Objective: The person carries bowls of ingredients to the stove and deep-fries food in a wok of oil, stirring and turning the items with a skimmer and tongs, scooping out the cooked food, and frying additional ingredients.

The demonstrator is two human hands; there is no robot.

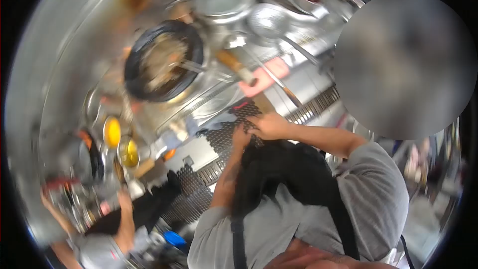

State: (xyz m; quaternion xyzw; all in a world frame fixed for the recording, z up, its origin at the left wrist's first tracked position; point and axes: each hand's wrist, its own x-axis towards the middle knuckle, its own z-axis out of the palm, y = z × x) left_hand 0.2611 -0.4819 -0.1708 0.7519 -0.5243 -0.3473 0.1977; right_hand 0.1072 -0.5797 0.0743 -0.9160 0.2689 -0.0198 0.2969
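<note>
Floor mat [221, 140] slants diagonally beneath left hand [242, 137].

Beyond the right grip [269, 125], 2 handles [230, 61] obstruct the pink rectangle [279, 68], with room along its left.

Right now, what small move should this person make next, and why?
Perhaps reach the right hand toward the metal handle: it crosses the edge of the pan, and I can make out nothing held in that hand or the left hand.
</note>
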